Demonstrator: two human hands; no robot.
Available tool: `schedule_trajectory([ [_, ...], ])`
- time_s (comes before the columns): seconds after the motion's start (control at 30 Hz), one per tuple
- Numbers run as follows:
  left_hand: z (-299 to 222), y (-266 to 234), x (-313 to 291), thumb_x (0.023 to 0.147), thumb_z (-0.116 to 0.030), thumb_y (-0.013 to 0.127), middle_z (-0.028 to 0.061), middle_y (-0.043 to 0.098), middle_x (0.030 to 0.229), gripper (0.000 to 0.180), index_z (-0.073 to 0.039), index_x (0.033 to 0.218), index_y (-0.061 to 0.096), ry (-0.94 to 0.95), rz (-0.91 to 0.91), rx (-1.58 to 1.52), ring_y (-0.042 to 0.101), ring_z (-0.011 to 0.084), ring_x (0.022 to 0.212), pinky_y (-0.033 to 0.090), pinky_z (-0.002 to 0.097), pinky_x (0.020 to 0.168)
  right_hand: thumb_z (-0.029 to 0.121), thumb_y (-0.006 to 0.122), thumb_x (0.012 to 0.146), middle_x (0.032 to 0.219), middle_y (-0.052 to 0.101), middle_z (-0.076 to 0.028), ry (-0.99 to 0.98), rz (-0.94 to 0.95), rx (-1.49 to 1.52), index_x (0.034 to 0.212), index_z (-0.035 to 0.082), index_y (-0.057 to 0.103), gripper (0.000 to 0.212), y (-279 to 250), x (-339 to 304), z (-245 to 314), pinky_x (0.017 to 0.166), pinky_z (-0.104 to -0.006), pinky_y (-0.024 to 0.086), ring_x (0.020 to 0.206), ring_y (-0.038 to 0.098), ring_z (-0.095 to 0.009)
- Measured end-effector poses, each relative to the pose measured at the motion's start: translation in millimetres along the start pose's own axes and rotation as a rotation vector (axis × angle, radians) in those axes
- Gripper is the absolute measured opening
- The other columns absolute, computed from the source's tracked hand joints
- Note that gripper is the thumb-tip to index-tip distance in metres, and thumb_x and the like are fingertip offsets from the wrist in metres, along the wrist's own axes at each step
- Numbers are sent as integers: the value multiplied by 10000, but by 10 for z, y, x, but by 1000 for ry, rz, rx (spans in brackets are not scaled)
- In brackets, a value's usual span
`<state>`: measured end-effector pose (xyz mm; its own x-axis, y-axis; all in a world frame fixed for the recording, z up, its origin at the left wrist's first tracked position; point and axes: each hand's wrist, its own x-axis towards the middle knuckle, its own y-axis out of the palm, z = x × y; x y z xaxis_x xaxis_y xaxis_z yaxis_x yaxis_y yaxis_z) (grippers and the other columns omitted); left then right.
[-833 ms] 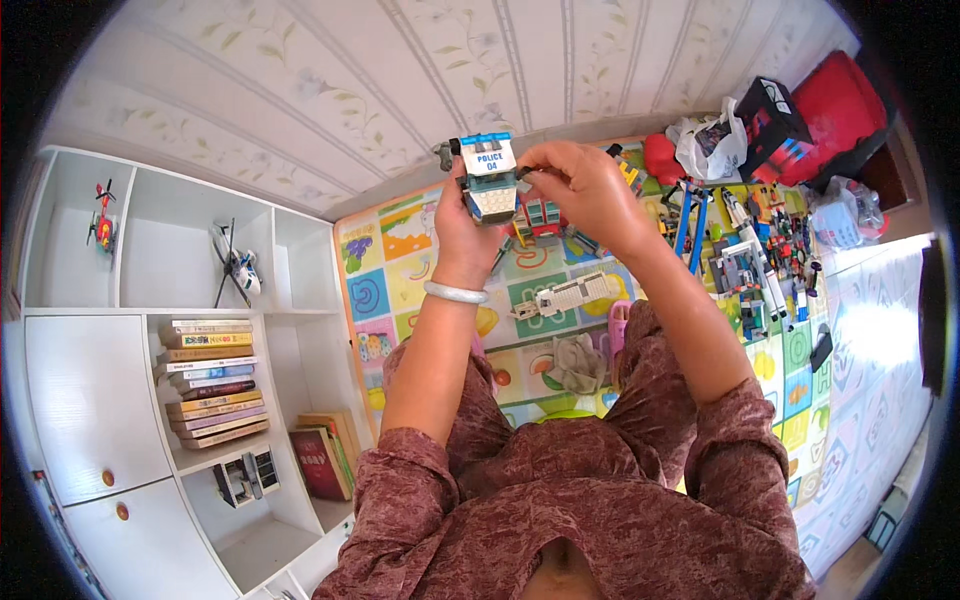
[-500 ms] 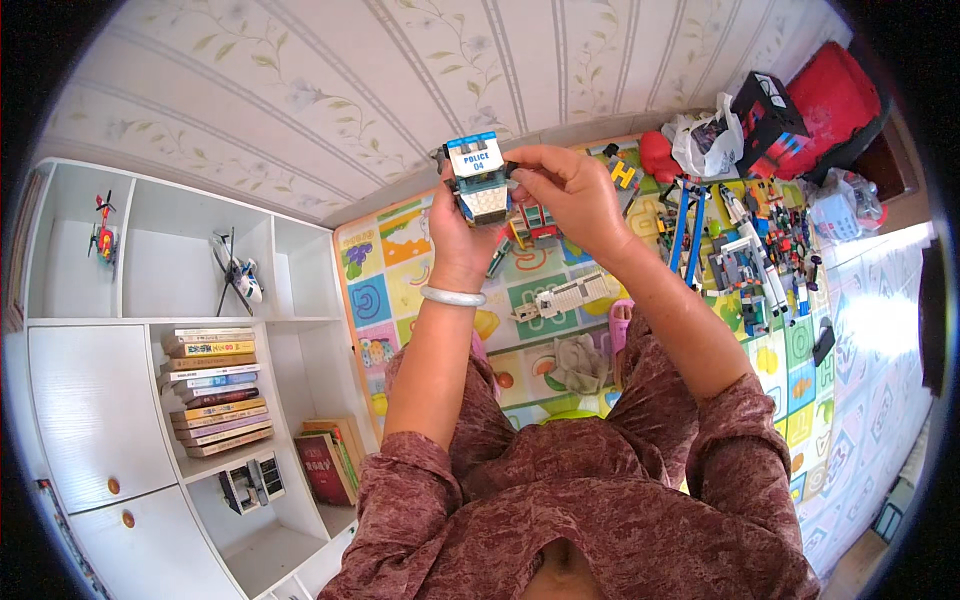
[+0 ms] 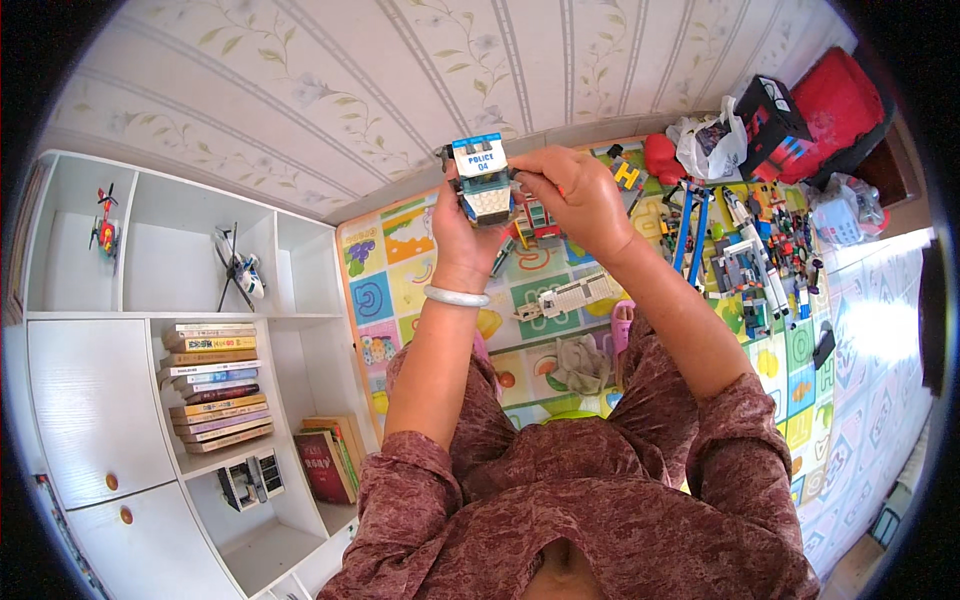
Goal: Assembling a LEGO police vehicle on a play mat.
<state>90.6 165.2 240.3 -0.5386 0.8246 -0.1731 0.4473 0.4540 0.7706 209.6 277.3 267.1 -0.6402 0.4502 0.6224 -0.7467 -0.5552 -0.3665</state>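
Note:
Out in front of me, above the play mat (image 3: pixel 405 237), I hold a toy police car (image 3: pixel 484 178) built of white, blue and grey bricks. My left hand (image 3: pixel 458 232) is wrapped round its left side and underside. My right hand (image 3: pixel 583 200) pinches at the car's right side with thumb and forefinger. Those fingertips cover whatever small part they grip there. Beyond the right wrist, a red brick piece (image 3: pixel 540 222) lies on the mat. Nearer to me lies a long white brick plate (image 3: pixel 570 296).
A white shelf unit (image 3: pixel 295 318) stands at the left with books (image 3: pixel 215 390) and toy helicopters (image 3: pixel 240 272). Many loose brick parts (image 3: pixel 745 250) lie on the right of the mat. A crumpled grey cloth (image 3: pixel 582 363) is between my feet. Bags and a black box (image 3: pixel 770 120) stand far right.
Both hands and the police car stay nearly in place. The whole view has shifted very slightly; the right fingers remain at the car's right side.

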Motion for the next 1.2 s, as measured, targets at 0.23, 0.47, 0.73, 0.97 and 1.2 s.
schedule_trajectory([
  [0.23,7,-5,10,945,-492,392,86,667,967,465,-112,1111,603,-16,-22,-15,639,256,821,499,372,660,53,646,841,857,672,-105,283,6,315,1037,23,676,201,84,-75,-19,661,-288,508,728,645,-172],
  [0.47,13,13,19,950,-486,368,56,662,980,461,-124,1114,602,22,-34,34,631,225,835,489,357,668,108,633,895,886,670,-39,647,16,729,1024,-4,678,177,36,-5,34,678,-238,517,753,621,-87],
  [0.73,34,-6,34,967,-455,355,43,647,1016,432,-134,1128,596,66,4,78,609,195,870,487,352,681,162,640,906,912,663,-45,737,56,790,1042,-13,659,222,-1,7,69,722,-239,534,804,631,-97],
  [0.97,42,56,8,971,-446,352,33,647,1007,414,-145,1113,598,46,11,48,606,187,855,481,340,679,182,650,902,904,667,-51,811,138,744,1035,-22,660,243,-78,34,78,729,-234,538,805,638,-97],
  [1.2,41,64,9,972,-441,350,18,643,986,394,-158,1093,597,72,-8,61,596,179,850,471,337,675,151,653,890,874,681,-77,786,79,726,989,-48,664,222,-45,29,111,717,-234,542,779,654,-115],
])
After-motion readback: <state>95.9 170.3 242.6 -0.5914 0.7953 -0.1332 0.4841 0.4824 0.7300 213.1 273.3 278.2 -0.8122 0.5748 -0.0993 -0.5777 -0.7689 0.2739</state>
